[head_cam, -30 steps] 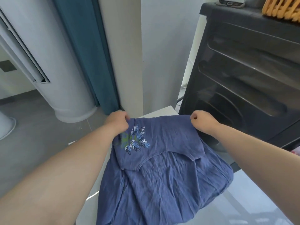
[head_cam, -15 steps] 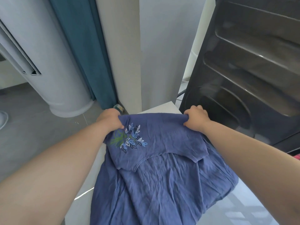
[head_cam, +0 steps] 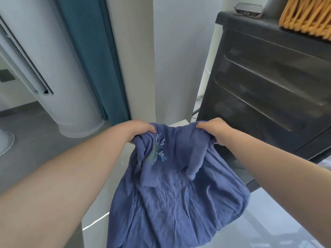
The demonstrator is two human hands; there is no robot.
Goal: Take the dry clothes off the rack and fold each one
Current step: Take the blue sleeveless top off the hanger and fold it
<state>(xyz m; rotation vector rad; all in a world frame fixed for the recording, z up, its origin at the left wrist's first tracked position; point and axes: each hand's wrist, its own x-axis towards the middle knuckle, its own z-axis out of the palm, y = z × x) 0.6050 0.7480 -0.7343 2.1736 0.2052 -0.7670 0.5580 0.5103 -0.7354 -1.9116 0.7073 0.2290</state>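
Blue garment (head_cam: pixel 179 203), top edge clamped by fingers (head_cam: pixel 149 128) of left hand (head_cam: pixel 138 130) and right hand (head_cam: pixel 215 131), woven basket (head_cam: pixel 308 15) atop black cabinet (head_cam: pixel 268 77).

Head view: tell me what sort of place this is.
Probably a home living area: a tall white cylindrical air conditioner, a teal fabric curtain, and a black plastic drawer cabinet.
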